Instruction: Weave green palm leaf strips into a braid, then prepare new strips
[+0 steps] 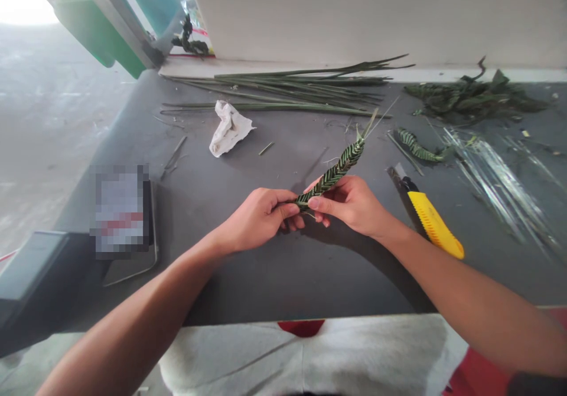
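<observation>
Both hands meet over the middle of the grey table on a green woven leaf braid (335, 174), which slants up to the right and ends in loose thin strands. My left hand (261, 216) pinches its lower left end between thumb and fingers. Just beside it, my right hand (349, 204) grips the lower part, thumb on the near side and fingers partly hidden behind. To the right of my right hand lies a yellow utility knife (434, 222). A smaller woven leaf piece (420, 147) rests farther back on the table.
Long green leaf stems (301, 89) lie along the back, near a crumpled white tissue (229, 127). A heap of dark leaves (478, 98) sits back right, above clear thin strips (496, 177). At left is a phone-like device (153, 231), partly blurred out. A green bin (84, 21) stands beyond the table (266, 284).
</observation>
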A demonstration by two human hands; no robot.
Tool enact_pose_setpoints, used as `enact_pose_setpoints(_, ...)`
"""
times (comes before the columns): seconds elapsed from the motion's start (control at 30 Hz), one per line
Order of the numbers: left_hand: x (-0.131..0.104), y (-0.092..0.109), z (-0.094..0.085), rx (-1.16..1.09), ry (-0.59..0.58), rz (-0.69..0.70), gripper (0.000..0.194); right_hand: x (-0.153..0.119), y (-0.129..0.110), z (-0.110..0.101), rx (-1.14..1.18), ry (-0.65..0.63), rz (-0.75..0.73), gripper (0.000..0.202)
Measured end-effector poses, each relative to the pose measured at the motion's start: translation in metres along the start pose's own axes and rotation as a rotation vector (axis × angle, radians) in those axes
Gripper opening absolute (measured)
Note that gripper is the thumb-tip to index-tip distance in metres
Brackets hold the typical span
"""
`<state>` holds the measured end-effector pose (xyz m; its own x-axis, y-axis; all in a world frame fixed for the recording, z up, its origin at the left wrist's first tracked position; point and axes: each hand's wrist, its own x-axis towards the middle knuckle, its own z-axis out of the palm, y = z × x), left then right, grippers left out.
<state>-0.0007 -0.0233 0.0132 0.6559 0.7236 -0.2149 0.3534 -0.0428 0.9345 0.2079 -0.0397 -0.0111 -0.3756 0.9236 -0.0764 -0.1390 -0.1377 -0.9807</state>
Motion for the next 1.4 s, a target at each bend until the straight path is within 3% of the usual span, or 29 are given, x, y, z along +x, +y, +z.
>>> enact_pose_setpoints(0.3,0.0,-0.001,0.004,0.073,0.058,-0.001,0.024,0.001,-0.001,0.001,0.043,-0.022,-0.006,0.025)
enact_pose_setpoints(0.5,0.0,-0.006,0.005,-0.124,0.03,0.028,0.02,0.0,-0.001,0.0,0.051,-0.04,-0.006,0.026)
enact_pose_setpoints(0.7,0.0,-0.007,0.007,-0.123,-0.007,0.066,0.023,0.0,-0.001,0.0,0.051,-0.044,-0.007,0.024)
enact_pose_setpoints(1.03,-0.001,-0.004,0.011,0.062,0.127,0.038,0.024,-0.002,-0.002,0.001,-0.045,-0.018,-0.004,0.024)
enact_pose_setpoints(1.4,0.0,-0.003,0.013,0.152,0.205,0.017,0.025,-0.009,-0.008,0.012,-0.239,0.101,-0.039,0.021)
